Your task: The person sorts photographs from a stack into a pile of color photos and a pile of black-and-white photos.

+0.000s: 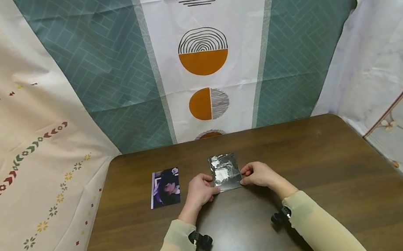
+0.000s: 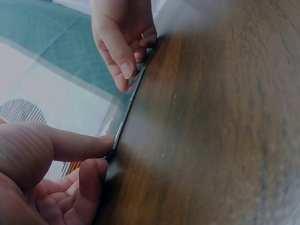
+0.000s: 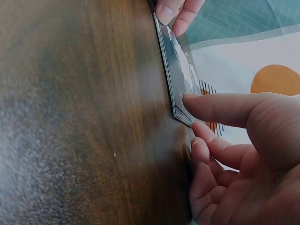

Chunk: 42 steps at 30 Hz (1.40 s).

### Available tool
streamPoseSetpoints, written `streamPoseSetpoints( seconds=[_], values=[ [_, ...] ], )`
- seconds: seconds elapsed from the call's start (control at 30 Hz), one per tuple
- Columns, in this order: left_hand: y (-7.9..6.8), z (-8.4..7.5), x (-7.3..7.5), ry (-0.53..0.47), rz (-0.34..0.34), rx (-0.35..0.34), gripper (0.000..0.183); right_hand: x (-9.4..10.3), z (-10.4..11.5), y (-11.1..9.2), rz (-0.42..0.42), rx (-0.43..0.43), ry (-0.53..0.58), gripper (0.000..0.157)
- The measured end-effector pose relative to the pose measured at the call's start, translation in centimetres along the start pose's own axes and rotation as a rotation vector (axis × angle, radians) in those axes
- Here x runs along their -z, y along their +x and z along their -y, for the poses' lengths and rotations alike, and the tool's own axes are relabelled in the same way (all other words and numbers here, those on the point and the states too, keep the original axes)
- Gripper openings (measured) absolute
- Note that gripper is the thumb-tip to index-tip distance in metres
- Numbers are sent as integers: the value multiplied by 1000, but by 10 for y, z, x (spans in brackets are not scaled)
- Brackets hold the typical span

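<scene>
- The person's left hand (image 1: 198,190) and right hand (image 1: 261,174) pinch opposite sides of the thin, glossy, dark rectangular packet (image 1: 226,172)
- It sits on or just above the brown wooden table (image 1: 378,202), right of the purple-toned photo card (image 1: 165,188)
- Light, even pinches should keep it unbent
</scene>
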<state>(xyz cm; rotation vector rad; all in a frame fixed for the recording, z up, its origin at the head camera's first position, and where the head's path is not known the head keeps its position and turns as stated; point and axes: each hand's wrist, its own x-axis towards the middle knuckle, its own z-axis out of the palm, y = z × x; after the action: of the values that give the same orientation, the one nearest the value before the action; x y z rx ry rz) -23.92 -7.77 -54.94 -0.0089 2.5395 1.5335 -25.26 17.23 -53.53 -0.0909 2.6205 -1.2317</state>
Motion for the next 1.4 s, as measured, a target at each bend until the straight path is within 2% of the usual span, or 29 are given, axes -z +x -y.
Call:
streamPoseSetpoints(
  seconds=[0.5, 1.03, 1.4],
  values=[
    [-1, 1, -1, 9, -1, 7, 41, 0, 0, -2, -5, -5, 9, 33],
    [0, 4, -1, 19, 18, -10, 44, -7, 3, -7, -59, -29, 9, 36],
    [-1, 5, 2, 18, 19, -27, 43, -6, 2, -7, -39, -29, 46, 36]
  ],
)
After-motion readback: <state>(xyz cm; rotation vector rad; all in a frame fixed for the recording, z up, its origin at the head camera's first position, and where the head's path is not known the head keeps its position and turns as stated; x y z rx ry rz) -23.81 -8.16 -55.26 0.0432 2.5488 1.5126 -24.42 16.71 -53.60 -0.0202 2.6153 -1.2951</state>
